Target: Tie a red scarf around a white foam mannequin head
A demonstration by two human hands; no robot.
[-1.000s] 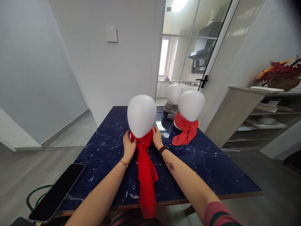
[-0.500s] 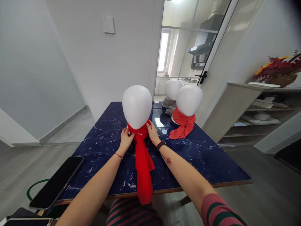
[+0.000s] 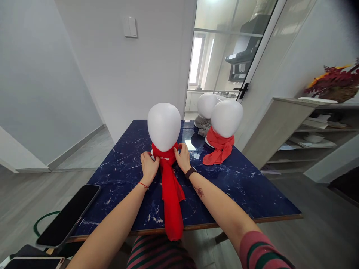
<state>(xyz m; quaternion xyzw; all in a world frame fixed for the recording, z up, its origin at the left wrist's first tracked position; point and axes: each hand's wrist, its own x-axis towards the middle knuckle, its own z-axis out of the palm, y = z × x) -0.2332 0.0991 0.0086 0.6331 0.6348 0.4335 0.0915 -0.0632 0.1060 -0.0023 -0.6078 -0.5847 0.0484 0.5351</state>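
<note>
Head view: red scarf [image 3: 171, 198] between left hand [image 3: 149, 167] and right hand [image 3: 183, 158], wrapped beneath white head form [image 3: 164, 125]. Both hands curved at scarf's sides; grip unclear. Best smoothed evenly, head form steady.

No words, labels, brands or numbers can be read here! On the wall switch [image 3: 130, 27], any print is too small to be made out; across the dark phone [image 3: 69, 216], not a single letter or sign can be picked up.
</note>
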